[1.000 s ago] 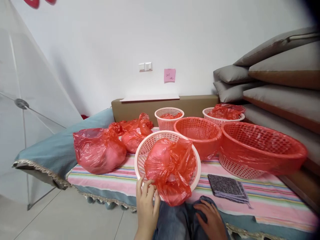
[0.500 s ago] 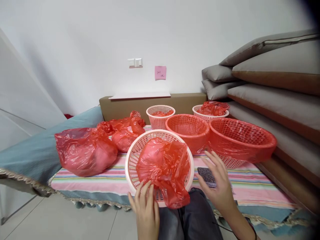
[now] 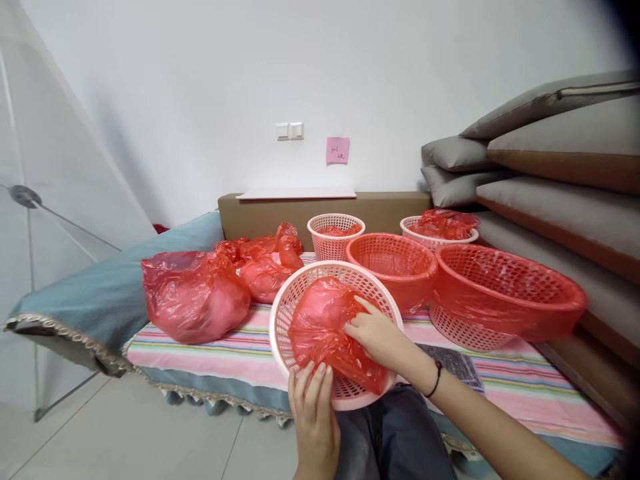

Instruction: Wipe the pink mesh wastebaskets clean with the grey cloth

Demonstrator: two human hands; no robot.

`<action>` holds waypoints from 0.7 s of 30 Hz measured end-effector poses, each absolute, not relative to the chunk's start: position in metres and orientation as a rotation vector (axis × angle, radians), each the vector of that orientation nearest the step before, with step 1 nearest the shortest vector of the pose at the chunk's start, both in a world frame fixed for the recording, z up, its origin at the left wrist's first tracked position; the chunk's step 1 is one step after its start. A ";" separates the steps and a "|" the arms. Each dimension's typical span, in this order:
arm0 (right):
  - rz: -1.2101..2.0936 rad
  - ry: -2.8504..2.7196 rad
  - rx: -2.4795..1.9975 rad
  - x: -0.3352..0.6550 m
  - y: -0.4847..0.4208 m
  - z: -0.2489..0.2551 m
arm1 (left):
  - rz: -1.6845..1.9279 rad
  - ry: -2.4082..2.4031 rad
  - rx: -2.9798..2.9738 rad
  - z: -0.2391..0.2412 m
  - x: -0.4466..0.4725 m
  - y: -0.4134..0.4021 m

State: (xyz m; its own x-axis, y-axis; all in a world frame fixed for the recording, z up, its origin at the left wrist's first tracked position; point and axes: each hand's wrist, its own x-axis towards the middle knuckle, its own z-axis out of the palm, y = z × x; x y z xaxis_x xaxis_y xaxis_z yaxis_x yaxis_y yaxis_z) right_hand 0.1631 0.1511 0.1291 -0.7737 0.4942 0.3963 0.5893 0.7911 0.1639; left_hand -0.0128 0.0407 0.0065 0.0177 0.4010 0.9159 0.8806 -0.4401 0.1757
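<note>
A pale pink plastic basket (image 3: 286, 290), tilted toward me, is at the front edge of the bed over my lap. Inside it lies a crumpled red plastic bag (image 3: 317, 313) with a rounded pink bulk showing through. My left hand (image 3: 314, 407) grips the basket's near rim, fingers over the edge and touching the bag. Reaching in from the right, my right hand (image 3: 380, 333) is on the bag, its index finger stretched out and the other fingers curled against the plastic. What those curled fingers pinch is partly hidden.
Filled red bags (image 3: 197, 300) lie at left on the striped cloth (image 3: 210, 360). Behind stand a pink basket (image 3: 336, 247) and a red basket (image 3: 393, 273); another red basket (image 3: 505, 293) is at right. Grey cushions (image 3: 565, 153) are stacked beside it. A grey patterned cloth (image 3: 453, 363) lies nearby.
My right hand has moved left from beside the basket onto the red bag, whose loose end is drawn in nearer the basket. The left hand stays at the rim. The view has shifted slightly.
</note>
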 end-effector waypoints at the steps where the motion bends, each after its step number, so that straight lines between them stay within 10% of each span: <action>1: -0.353 -2.594 -0.824 0.166 0.151 0.136 | -1.470 -1.315 -1.836 0.007 -0.013 0.042; 21: -0.335 -1.725 -1.004 0.124 0.259 0.402 | -1.597 -1.761 -1.810 0.012 0.001 0.047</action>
